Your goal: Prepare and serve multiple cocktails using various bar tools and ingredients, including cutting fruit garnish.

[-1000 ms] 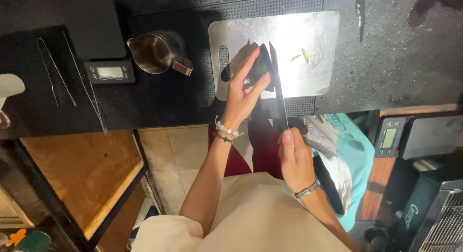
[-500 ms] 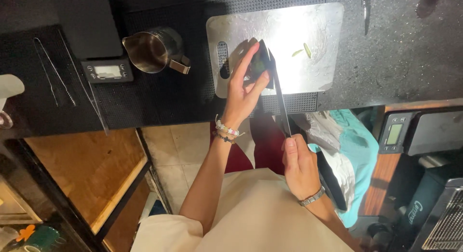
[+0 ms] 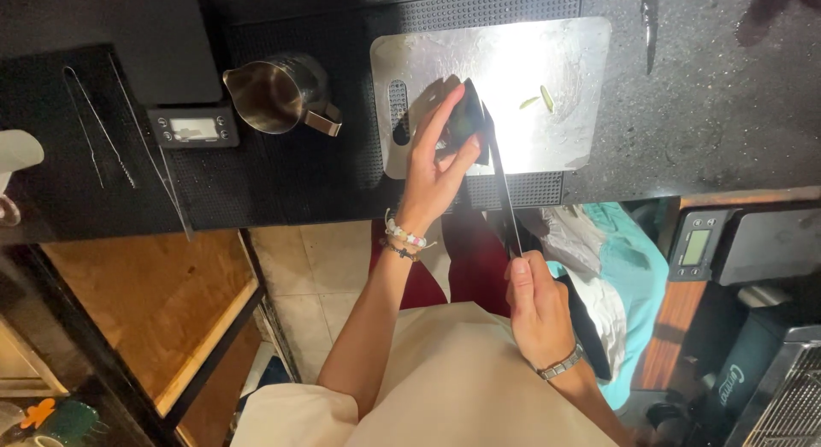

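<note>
Steel cutting board (image 3: 556,148) on the worktop: left hand (image 3: 436,169) fingers clamp a dark fruit (image 3: 466,122) there. Right hand (image 3: 534,306) fist closed on the knife (image 3: 500,186), blade against it. Best to keep fingertips curled back, cut slow.

Two screens, maybe one label, no signs or pkgs. Small digital scale (image 3: 193,127) sits on black counter, left of the steel pitcher; dark rectangular body w/ a pale grey oblong display and round buttons either side. Second scale (image 3: 697,246) at right edge, below the counter on a wooden shelf: dark casing, upright greenish-grey rectangular screen, small buttons above. Bottom right, dark appliance (image 3: 737,380) carries a white printed label, too small to make out.
</note>
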